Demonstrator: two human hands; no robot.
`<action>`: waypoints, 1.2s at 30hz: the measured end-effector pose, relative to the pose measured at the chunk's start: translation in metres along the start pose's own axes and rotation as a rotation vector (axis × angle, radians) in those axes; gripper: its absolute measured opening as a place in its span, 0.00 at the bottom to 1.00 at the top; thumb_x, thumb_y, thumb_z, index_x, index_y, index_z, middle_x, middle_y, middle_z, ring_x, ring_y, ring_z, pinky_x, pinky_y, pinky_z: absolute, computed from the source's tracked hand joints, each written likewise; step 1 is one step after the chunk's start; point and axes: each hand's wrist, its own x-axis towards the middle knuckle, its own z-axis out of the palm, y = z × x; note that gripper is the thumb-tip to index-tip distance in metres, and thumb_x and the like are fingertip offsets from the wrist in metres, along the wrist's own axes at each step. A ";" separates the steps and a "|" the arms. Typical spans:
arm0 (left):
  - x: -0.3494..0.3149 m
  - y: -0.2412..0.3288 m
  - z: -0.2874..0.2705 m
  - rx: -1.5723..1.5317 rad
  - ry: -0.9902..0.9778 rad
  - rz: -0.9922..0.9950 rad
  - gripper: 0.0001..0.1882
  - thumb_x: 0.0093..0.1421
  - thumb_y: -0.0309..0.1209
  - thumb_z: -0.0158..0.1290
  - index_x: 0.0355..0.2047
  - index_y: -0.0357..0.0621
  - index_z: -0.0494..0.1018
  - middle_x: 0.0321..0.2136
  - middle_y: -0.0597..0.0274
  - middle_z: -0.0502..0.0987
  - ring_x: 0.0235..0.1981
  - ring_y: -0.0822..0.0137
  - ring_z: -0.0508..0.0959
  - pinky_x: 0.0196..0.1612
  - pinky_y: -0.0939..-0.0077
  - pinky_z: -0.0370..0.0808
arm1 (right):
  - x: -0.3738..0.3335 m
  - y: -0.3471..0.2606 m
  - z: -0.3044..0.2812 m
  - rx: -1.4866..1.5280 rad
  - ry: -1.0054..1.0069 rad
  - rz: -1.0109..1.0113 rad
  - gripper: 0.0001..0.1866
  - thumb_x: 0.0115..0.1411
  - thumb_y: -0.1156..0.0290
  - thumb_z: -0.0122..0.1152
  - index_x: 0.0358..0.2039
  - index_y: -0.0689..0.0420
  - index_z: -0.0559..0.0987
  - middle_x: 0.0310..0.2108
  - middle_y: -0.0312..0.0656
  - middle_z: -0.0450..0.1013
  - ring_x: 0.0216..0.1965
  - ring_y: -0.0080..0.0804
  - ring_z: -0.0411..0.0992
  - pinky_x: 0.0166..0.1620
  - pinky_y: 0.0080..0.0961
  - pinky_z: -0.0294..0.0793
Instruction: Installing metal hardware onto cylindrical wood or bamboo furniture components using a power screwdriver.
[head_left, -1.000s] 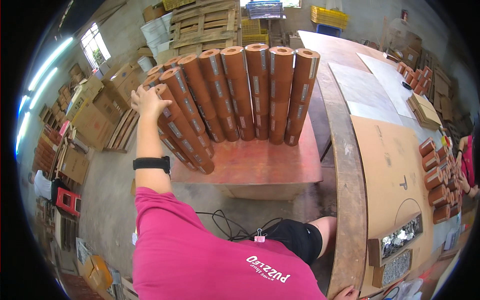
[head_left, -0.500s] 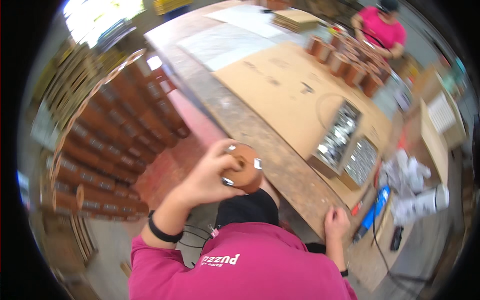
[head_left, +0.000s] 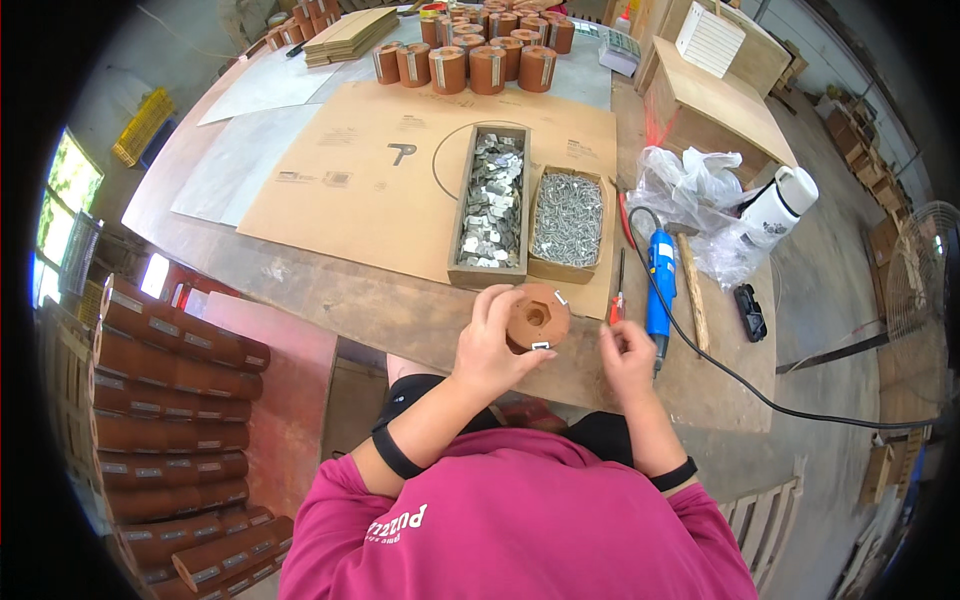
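Note:
My left hand [head_left: 490,342] is closed round a reddish-brown wooden cylinder [head_left: 545,306] just over the table's front edge. Its top has a hexagonal recess with a hole, and small metal plates sit at its rim. My right hand [head_left: 628,358] is apart from the cylinder, at the table edge, fingers curled together; anything inside them is hidden. Beside it lie a blue electric screwdriver [head_left: 661,285] with a black cord and a thin tool with a red handle [head_left: 617,305]. Beyond the cylinder stand a tray of flat metal plates [head_left: 494,200] and a box of screws [head_left: 567,216].
Many similar cylinders [head_left: 488,68] stand at the table's far side. Cylinders lie stacked on a red surface [head_left: 290,370] at left. To the right are a wooden stick [head_left: 690,290], a white bottle [head_left: 783,198], plastic bags [head_left: 690,185], a black object [head_left: 750,312] and a fan [head_left: 925,270].
My view has turned toward the table. The held cylinder has come from beside the stack at left to the table's front edge, near my right hand.

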 end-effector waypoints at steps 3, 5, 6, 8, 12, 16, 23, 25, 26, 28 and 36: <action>-0.012 -0.008 0.009 -0.137 0.048 -0.113 0.44 0.30 0.34 0.66 0.49 0.43 0.57 0.45 0.51 0.63 0.43 0.51 0.69 0.43 0.66 0.70 | 0.013 -0.002 -0.024 -0.052 0.081 0.130 0.07 0.47 0.73 0.59 0.19 0.60 0.70 0.16 0.39 0.63 0.18 0.29 0.62 0.22 0.25 0.61; -0.020 -0.018 0.017 -0.147 0.009 -0.164 0.45 0.31 0.33 0.66 0.50 0.43 0.56 0.45 0.51 0.63 0.44 0.51 0.69 0.44 0.66 0.69 | 0.015 0.011 -0.038 -0.314 0.017 0.082 0.07 0.47 0.72 0.59 0.22 0.59 0.71 0.20 0.41 0.64 0.23 0.32 0.64 0.27 0.28 0.63; -0.023 -0.021 0.019 -0.158 -0.028 -0.213 0.46 0.31 0.33 0.66 0.51 0.42 0.55 0.45 0.51 0.64 0.44 0.51 0.68 0.45 0.66 0.68 | 0.015 0.015 -0.041 -0.575 -0.045 0.029 0.07 0.47 0.71 0.58 0.25 0.59 0.71 0.25 0.43 0.66 0.29 0.35 0.65 0.31 0.31 0.64; -0.022 -0.021 0.018 -0.147 -0.035 -0.219 0.45 0.31 0.32 0.66 0.51 0.42 0.55 0.45 0.51 0.65 0.45 0.51 0.68 0.45 0.66 0.69 | 0.011 0.016 -0.040 -0.646 -0.051 0.052 0.11 0.46 0.70 0.59 0.30 0.59 0.71 0.30 0.46 0.65 0.33 0.40 0.64 0.36 0.34 0.64; -0.022 -0.019 0.016 -0.146 -0.055 -0.231 0.44 0.31 0.32 0.66 0.50 0.42 0.56 0.43 0.51 0.67 0.44 0.53 0.69 0.44 0.67 0.69 | 0.015 0.028 -0.034 -0.765 -0.037 0.165 0.27 0.45 0.67 0.60 0.46 0.61 0.63 0.40 0.57 0.60 0.41 0.50 0.62 0.45 0.37 0.63; -0.026 -0.012 0.018 -0.163 -0.109 -0.228 0.43 0.31 0.31 0.65 0.50 0.42 0.57 0.43 0.51 0.66 0.44 0.53 0.69 0.43 0.67 0.69 | 0.047 0.037 -0.027 -0.654 -0.136 0.407 0.34 0.45 0.65 0.59 0.51 0.62 0.57 0.43 0.60 0.60 0.46 0.54 0.61 0.49 0.39 0.61; -0.024 -0.006 0.013 -0.164 -0.165 -0.191 0.45 0.32 0.32 0.66 0.51 0.41 0.55 0.45 0.49 0.65 0.46 0.52 0.67 0.46 0.66 0.67 | 0.079 0.052 -0.014 -0.695 -0.215 0.689 0.36 0.48 0.60 0.57 0.52 0.63 0.55 0.44 0.60 0.63 0.47 0.51 0.63 0.49 0.38 0.63; -0.021 -0.008 0.008 -0.184 -0.199 -0.179 0.47 0.32 0.33 0.66 0.52 0.40 0.53 0.45 0.48 0.64 0.48 0.53 0.66 0.47 0.66 0.66 | 0.078 0.049 -0.013 -0.693 -0.195 0.681 0.35 0.48 0.59 0.56 0.52 0.63 0.55 0.44 0.60 0.64 0.47 0.50 0.63 0.49 0.38 0.64; -0.018 -0.010 0.003 -0.322 -0.224 -0.215 0.48 0.33 0.34 0.66 0.53 0.40 0.51 0.47 0.48 0.63 0.49 0.54 0.65 0.49 0.66 0.64 | 0.077 0.049 -0.013 -0.687 -0.182 0.675 0.34 0.49 0.59 0.56 0.51 0.63 0.56 0.44 0.60 0.64 0.47 0.50 0.64 0.48 0.38 0.64; -0.005 -0.010 -0.011 -0.509 -0.288 -0.291 0.48 0.40 0.35 0.64 0.57 0.40 0.47 0.49 0.46 0.61 0.50 0.57 0.63 0.51 0.67 0.63 | 0.075 0.049 -0.013 -0.676 -0.172 0.669 0.33 0.49 0.58 0.55 0.50 0.63 0.57 0.44 0.60 0.64 0.47 0.50 0.64 0.48 0.39 0.64; 0.097 -0.068 -0.032 -0.188 -0.161 -0.232 0.14 0.52 0.26 0.51 0.40 0.37 0.68 0.30 0.60 0.74 0.30 0.69 0.74 0.33 0.78 0.71 | 0.073 0.052 -0.015 -0.703 -0.115 0.645 0.30 0.49 0.58 0.55 0.48 0.63 0.60 0.41 0.61 0.65 0.44 0.54 0.64 0.47 0.40 0.64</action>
